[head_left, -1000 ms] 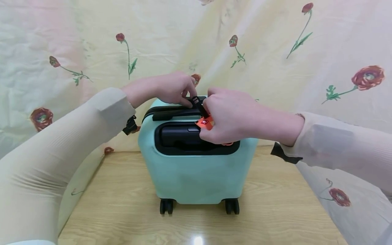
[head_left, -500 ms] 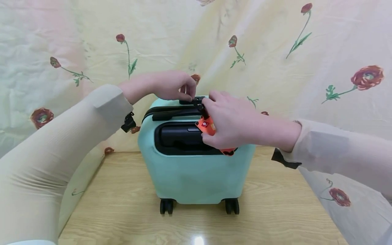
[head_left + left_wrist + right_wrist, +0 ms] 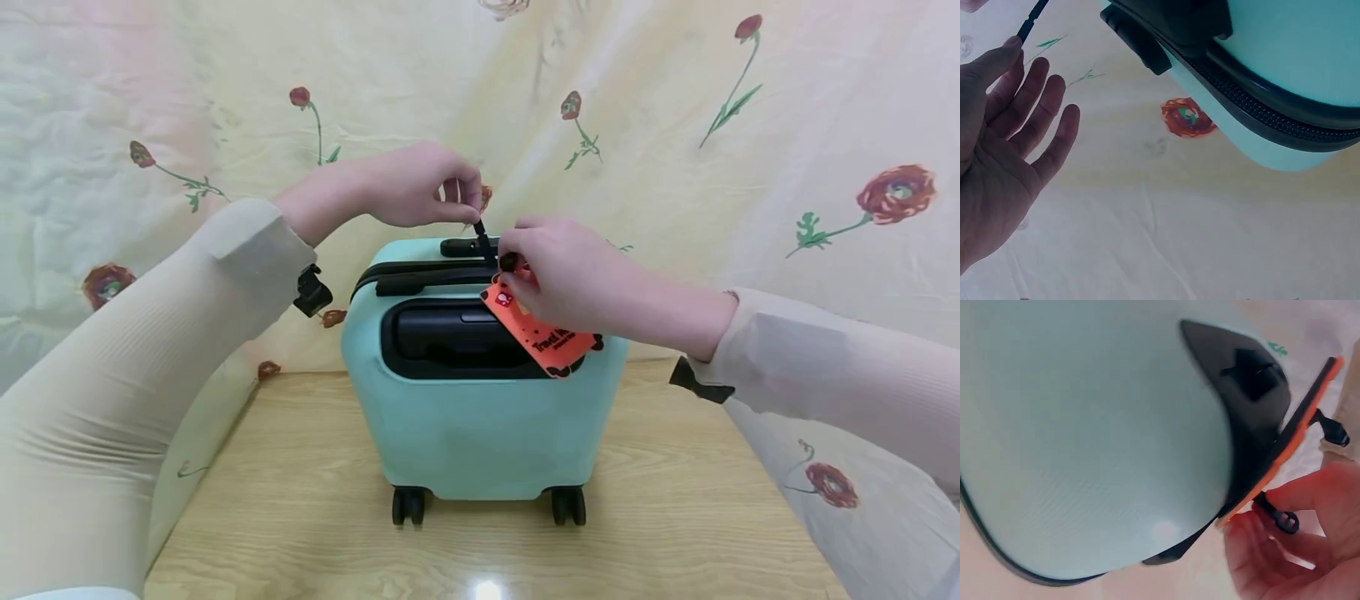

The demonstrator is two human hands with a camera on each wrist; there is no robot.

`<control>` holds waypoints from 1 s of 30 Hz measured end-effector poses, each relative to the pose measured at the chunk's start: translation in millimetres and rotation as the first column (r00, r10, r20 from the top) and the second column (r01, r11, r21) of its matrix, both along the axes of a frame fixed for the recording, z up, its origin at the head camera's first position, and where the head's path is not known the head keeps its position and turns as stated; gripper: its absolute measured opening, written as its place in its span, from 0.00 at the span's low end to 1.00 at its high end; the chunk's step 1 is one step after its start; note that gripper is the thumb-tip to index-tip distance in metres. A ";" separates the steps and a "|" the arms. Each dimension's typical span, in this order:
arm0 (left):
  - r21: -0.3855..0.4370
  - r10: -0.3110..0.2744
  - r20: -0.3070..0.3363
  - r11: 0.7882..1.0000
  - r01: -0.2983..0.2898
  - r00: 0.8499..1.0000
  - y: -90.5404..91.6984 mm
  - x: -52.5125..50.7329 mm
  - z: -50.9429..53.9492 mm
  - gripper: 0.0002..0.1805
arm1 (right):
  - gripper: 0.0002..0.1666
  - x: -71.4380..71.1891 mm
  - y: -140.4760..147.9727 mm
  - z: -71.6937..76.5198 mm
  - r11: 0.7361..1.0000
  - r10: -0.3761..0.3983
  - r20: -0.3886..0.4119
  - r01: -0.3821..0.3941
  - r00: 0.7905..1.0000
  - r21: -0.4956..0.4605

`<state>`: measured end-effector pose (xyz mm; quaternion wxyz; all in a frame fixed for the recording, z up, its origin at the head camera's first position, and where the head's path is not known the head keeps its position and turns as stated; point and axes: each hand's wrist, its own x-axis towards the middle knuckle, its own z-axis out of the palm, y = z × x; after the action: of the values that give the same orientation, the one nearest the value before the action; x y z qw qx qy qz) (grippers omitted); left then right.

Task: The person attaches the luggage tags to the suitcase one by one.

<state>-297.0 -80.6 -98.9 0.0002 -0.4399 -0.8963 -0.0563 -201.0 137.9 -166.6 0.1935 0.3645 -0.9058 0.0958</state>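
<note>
A mint-green suitcase stands upright on its wheels. Over its top, the left hand pinches the end of a black strap between thumb and fingertip; in the left wrist view its other fingers spread loosely. The right hand is just lower and to the right, pinching the strap's black loop end beside an orange luggage tag. The tag slants down in front of the suitcase's black recessed panel. Whether the strap passes round the top carry handle is partly hidden by the right hand.
The suitcase stands on a light wooden tabletop. Behind it hangs a pale cloth printed with red flowers. A black zipper runs round the suitcase's edge.
The left hand has risen from the suitcase top, drawing the strap end upward. The right hand's grip has shifted, and the orange tag now shows almost whole below it.
</note>
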 end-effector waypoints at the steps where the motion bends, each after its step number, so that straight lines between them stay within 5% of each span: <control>1: 0.008 0.002 0.002 1.000 -0.002 1.000 0.3 0.8 0.2 0.09 | 0.03 -1.5 1.0 0.1 1.000 0.013 -0.007 -0.013 1.000 -0.017; 16: 0.216 -0.037 0.022 0.976 0.031 0.999 10.7 8.3 -10.4 0.07 | 0.05 -11.0 7.7 10.2 0.986 0.063 0.045 -0.055 0.997 -0.160; 25: 0.349 -0.050 0.179 0.937 -0.016 0.983 11.1 6.3 -24.6 0.04 | 0.04 -8.7 9.1 10.5 0.986 0.026 0.108 -0.007 0.994 -0.169; 30: 0.353 -0.033 0.195 0.935 -0.039 0.980 11.4 6.2 -26.0 0.04 | 0.04 -8.7 10.0 10.0 0.991 0.007 0.127 0.010 0.992 -0.134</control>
<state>-290.9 -69.3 -124.9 -0.0096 -0.4233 -0.8676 -0.2606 -209.7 148.0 -156.6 0.1596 0.3430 -0.9081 0.1794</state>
